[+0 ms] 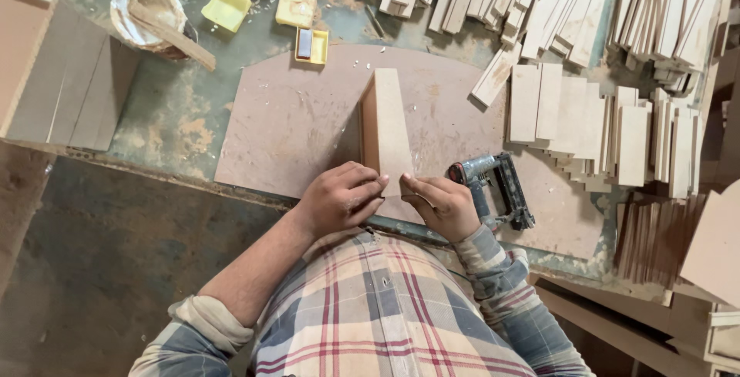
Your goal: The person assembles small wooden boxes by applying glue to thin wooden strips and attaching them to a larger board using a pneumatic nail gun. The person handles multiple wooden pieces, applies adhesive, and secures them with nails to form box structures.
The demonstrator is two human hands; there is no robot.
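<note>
A wooden box stands on a brown board at mid-bench, its long axis running straight away from the worker, its near end between both hands. The left hand curls half-closed against the near left corner; the right hand, fingers bent, pinches the near right corner. A nail gun lies just beside the right hand, with stacked wood strips farther right.

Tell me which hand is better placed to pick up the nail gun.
Probably the right hand. The nail gun lies on the board just beside it, almost touching, while the left hand sits on the far side of the wooden piece both hands hold.
</note>
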